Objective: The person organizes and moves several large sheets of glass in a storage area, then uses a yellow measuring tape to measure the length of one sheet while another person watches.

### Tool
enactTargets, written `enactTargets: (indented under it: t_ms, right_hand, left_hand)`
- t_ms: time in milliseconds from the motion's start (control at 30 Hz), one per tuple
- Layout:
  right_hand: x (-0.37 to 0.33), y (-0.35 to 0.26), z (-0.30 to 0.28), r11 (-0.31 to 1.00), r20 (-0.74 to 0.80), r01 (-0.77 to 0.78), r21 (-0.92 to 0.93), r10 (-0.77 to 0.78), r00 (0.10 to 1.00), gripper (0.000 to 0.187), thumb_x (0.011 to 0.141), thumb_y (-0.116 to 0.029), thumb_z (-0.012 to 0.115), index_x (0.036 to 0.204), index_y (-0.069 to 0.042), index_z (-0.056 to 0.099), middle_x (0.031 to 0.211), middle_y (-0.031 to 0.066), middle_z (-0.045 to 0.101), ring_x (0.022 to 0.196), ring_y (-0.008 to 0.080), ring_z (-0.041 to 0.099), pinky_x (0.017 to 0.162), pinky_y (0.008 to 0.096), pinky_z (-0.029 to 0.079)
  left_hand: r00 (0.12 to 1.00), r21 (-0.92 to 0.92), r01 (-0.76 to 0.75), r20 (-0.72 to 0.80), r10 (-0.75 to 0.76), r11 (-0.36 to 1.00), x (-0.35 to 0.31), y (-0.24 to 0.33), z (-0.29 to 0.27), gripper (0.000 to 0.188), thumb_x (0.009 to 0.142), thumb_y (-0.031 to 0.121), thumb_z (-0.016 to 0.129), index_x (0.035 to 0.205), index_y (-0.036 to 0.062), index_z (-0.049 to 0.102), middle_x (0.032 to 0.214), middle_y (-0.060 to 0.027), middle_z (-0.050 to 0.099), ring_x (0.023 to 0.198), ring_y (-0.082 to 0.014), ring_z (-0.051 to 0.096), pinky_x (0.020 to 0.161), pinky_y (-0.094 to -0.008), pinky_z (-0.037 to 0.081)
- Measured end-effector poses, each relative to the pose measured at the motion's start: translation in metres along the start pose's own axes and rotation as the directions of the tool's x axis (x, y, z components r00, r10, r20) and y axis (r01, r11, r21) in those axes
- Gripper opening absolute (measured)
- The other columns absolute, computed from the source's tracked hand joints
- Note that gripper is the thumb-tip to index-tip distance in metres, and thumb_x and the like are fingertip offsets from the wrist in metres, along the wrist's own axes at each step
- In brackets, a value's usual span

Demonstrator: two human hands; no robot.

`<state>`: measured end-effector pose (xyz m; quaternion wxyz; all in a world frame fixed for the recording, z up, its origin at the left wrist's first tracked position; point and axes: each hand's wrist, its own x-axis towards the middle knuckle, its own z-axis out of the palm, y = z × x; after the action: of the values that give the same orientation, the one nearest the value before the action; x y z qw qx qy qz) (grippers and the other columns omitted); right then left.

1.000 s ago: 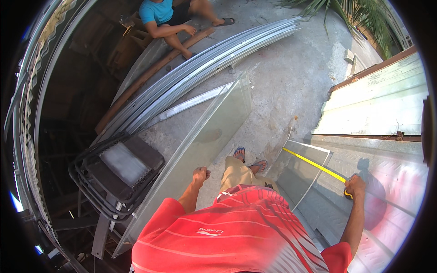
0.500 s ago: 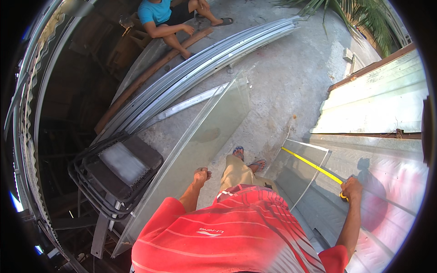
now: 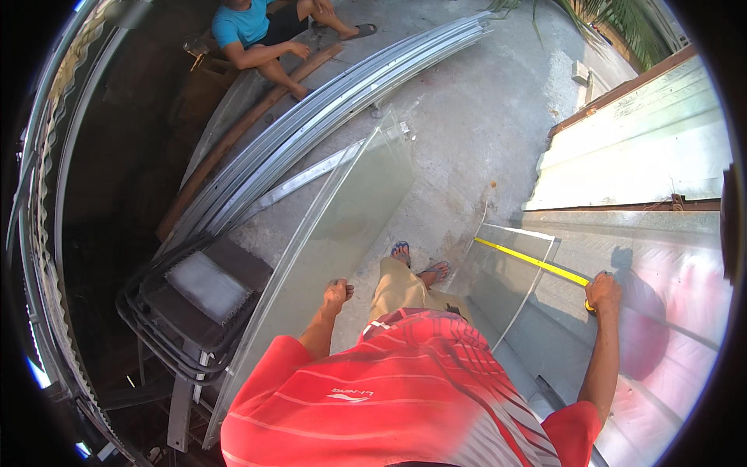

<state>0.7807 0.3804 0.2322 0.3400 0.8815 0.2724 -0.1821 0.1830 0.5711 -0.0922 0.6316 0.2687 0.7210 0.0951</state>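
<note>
My right hand [image 3: 603, 292] is closed around a tape measure, whose yellow blade [image 3: 537, 262] runs out leftward. That blade crosses a smaller glass pane [image 3: 510, 245] with pale edges, which rests against the grey metal sheeting at right. The blade's far end reaches the pane's left edge. My left hand [image 3: 337, 293] hangs beside a large glass sheet [image 3: 342, 214] with its fingers curled; whatever they hold, if anything, is hidden. The large sheet stands tilted on my left, and a gap to the hand cannot be judged.
A dark-framed folding chair [image 3: 206, 284] lies left of the large sheet. Long metal profiles [image 3: 334, 109] and a brown wooden beam [image 3: 233, 148] stretch across the concrete floor [image 3: 475, 117]. Another person [image 3: 268, 35] sits at the far left. Metal wall panels [image 3: 630, 152] stand at right.
The view has shifted slightly, so the surroundings appear further left and the floor items a little higher. The right hand still holds the tape measure with its blade out; the left stays curled.
</note>
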Motion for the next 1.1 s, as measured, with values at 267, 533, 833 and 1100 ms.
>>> enactTargets:
  t_ms: [267, 533, 833, 1100]
  right_hand:
    - [0.040, 0.003, -0.012, 1.000, -0.026, -0.022, -0.022, 0.022, 0.999, 0.029, 0.085, -0.026, 0.051, 0.102, -0.007, 0.066, 0.103, 0.0157, 0.067, 0.097, 0.0317, 0.065, 0.082, 0.0427, 0.052]
    - [0.040, 0.014, 0.007, 0.998, 0.030, -0.007, -0.068, 0.009, 1.000, 0.036, 0.086, -0.034, 0.052, 0.105, -0.005, 0.062, 0.105, 0.0175, 0.066, 0.099, 0.0326, 0.063, 0.084, 0.0424, 0.051]
    - [0.037, 0.008, -0.003, 0.999, 0.015, -0.008, -0.040, 0.008, 1.000, 0.034, 0.084, -0.031, 0.054, 0.104, -0.005, 0.063, 0.103, 0.0175, 0.066, 0.098, 0.0342, 0.063, 0.084, 0.0436, 0.050]
    - [0.038, 0.010, -0.002, 1.000, 0.030, 0.007, -0.018, -0.007, 1.000, 0.034, 0.081, -0.032, 0.056, 0.096, -0.002, 0.065, 0.098, 0.0204, 0.066, 0.093, 0.0358, 0.064, 0.079, 0.0451, 0.050]
  left_hand:
    - [0.995, -0.091, 0.102, 0.012, -0.101, 0.991, -0.018, -0.008, 0.000, 0.030, 0.094, 0.025, 0.050, 0.109, -0.0001, 0.052, 0.088, -0.0108, 0.065, 0.071, -0.0156, 0.062, 0.061, -0.0248, 0.053]
    - [0.995, -0.040, 0.100, 0.023, -0.099, 0.994, -0.009, -0.026, -0.009, 0.034, 0.094, 0.026, 0.050, 0.113, -0.0014, 0.052, 0.090, -0.0113, 0.065, 0.072, -0.0155, 0.061, 0.063, -0.0252, 0.052]
    - [0.992, -0.061, 0.125, 0.023, -0.123, 0.990, -0.013, -0.017, -0.001, 0.035, 0.094, 0.027, 0.049, 0.114, -0.0020, 0.052, 0.092, -0.0111, 0.065, 0.074, -0.0152, 0.061, 0.065, -0.0250, 0.053]
    - [0.994, -0.071, 0.107, 0.033, -0.105, 0.992, -0.007, -0.025, 0.004, 0.032, 0.094, 0.026, 0.049, 0.111, -0.0017, 0.053, 0.091, -0.0109, 0.065, 0.073, -0.0150, 0.061, 0.066, -0.0252, 0.053]
